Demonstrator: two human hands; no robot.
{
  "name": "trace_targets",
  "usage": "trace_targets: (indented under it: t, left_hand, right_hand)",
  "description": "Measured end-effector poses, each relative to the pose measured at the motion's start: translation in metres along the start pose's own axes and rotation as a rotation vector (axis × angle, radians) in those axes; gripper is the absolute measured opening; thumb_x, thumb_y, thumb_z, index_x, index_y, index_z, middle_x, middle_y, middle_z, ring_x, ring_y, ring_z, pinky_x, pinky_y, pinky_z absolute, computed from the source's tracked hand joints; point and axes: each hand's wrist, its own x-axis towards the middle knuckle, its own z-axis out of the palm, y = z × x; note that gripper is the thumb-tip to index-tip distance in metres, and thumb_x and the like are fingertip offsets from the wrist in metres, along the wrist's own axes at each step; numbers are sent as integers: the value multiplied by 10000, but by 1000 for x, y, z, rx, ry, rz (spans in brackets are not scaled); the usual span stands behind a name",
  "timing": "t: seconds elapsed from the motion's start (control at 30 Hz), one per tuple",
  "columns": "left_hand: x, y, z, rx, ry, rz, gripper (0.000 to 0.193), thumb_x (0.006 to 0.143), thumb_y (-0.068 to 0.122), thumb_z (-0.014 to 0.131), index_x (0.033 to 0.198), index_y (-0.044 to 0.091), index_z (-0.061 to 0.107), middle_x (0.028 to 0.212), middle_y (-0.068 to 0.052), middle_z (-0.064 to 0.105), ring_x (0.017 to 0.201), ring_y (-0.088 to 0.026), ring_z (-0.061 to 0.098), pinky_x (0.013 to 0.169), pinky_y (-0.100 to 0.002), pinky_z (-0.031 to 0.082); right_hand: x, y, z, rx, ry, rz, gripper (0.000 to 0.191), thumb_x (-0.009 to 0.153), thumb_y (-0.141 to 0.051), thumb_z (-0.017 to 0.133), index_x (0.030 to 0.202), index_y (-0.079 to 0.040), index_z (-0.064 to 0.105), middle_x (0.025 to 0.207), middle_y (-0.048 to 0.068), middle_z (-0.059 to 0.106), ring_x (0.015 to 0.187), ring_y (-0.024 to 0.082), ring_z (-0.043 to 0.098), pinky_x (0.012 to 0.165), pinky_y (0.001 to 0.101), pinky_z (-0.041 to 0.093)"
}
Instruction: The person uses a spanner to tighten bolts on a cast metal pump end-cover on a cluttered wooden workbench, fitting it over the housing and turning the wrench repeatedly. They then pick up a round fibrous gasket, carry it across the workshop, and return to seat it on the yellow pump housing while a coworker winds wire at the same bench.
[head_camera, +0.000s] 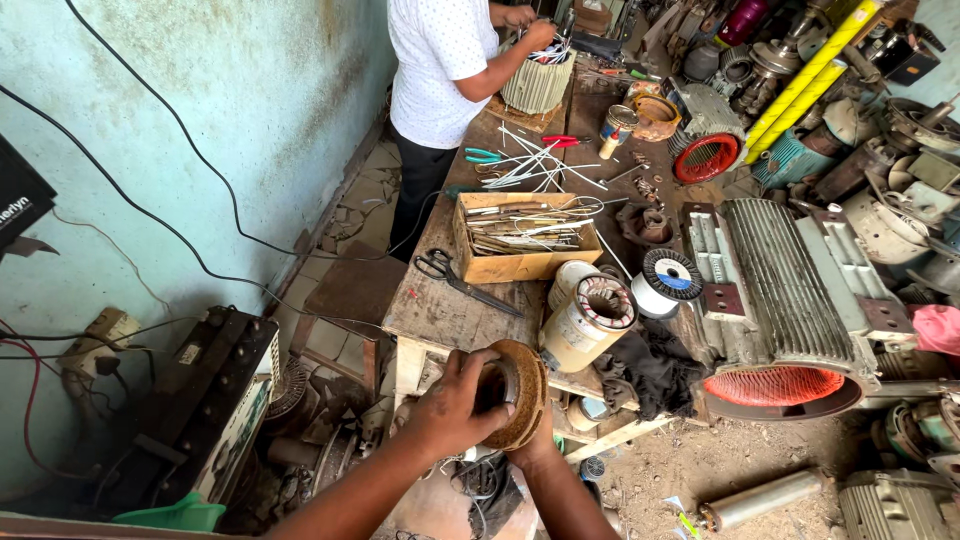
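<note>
Together, both hands grip a rusty round motor cover (520, 392).

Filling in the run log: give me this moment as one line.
left hand: grips ring-shaped coil | right hand: supports it from beneath | place: in front of wooden bench | nearby: scissors, another person

A round, rust-brown wound coil ring (520, 392) with a dark hollow centre is standing on edge, tilted, just off the near edge of the worktop (440, 305), being gripped by the left hand (452, 402) and the right hand (540, 445).
</note>
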Motion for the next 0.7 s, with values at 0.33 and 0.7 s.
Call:
trace_targets:
  t: [0.33, 0.7]
  left_hand:
    - [-1, 6, 50, -81, 98, -48, 741, 853, 503, 744, 1420, 174, 399, 1293, -244, 494, 1137, -480, 628, 977, -524, 519]
    - [20, -32, 108, -492, 1, -353, 803, 861, 609, 708, 1417, 62, 519, 1299, -202, 659, 1106, -307, 706, 907, -416, 589]
  right_hand:
    - [-26, -15, -19, 11, -10, 6, 615, 1008, -518, 399, 1425, -90, 545, 1325, 152, 652, 1185, 300, 652, 1027, 471, 524]
    - [-34, -17, -66, -157, -54, 50, 812, 1001, -688, 296, 1599, -139, 335, 1526, 159, 502, 1343, 328, 554, 1077, 500, 497]
